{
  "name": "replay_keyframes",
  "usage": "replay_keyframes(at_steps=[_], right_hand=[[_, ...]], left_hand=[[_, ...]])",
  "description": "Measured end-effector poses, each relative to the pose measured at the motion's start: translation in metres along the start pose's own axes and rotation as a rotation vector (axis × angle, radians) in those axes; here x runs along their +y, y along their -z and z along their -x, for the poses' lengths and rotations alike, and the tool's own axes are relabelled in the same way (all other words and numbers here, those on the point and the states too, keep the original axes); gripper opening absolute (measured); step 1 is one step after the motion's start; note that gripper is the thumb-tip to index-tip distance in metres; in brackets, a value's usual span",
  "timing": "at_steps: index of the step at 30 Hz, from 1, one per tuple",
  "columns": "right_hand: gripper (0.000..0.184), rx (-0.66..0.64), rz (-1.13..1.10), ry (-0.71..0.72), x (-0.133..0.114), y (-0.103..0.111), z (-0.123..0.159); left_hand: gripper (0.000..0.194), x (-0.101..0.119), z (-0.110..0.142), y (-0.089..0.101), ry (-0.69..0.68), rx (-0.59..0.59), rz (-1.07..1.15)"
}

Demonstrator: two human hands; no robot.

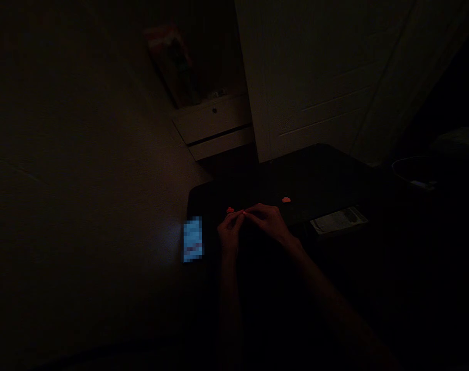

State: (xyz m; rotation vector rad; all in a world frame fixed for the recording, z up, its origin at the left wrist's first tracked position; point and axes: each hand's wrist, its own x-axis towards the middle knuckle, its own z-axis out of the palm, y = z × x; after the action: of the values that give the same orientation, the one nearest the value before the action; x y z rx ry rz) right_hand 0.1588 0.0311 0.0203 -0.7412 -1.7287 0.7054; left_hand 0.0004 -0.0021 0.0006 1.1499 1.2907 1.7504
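In the dim head view, my left hand (229, 233) and my right hand (271, 220) meet over a dark table (311, 175). Fingertips of both hands pinch a tiny pinkish-red piece (244, 212) between them; its kind is too small and dark to make out. Just beyond my left fingers lies a small red lump (230, 210). Another small orange-pink lump (286, 200) rests on the tabletop, beyond my right hand and apart from it.
A lit, blurred screen (193, 239) glows at the table's left edge, near the wall (103, 180). Under the tabletop on the right is a pale, flat printed item (338, 220). Behind stand a white drawer unit (219, 123) and a door-like panel (307, 77).
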Motion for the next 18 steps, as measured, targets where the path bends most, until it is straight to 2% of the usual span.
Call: replay_keyframes(at_steps=[7,15,18], right_hand=[[0.016,0.0,-0.015,0.07,0.0052,-0.0016,0.0015],[0.018,0.02,0.028,0.088,0.0055,-0.0021,0.0023],[0.018,0.011,0.017,0.085,0.0047,-0.0026,0.0017]], left_hand=[[0.03,-0.0012,0.001,-0.0008,0.061,-0.028,0.083],[0.029,0.0022,0.0007,-0.0001,0.018,-0.078,0.019],[0.029,0.0016,0.001,-0.0005,0.024,-0.059,0.023]])
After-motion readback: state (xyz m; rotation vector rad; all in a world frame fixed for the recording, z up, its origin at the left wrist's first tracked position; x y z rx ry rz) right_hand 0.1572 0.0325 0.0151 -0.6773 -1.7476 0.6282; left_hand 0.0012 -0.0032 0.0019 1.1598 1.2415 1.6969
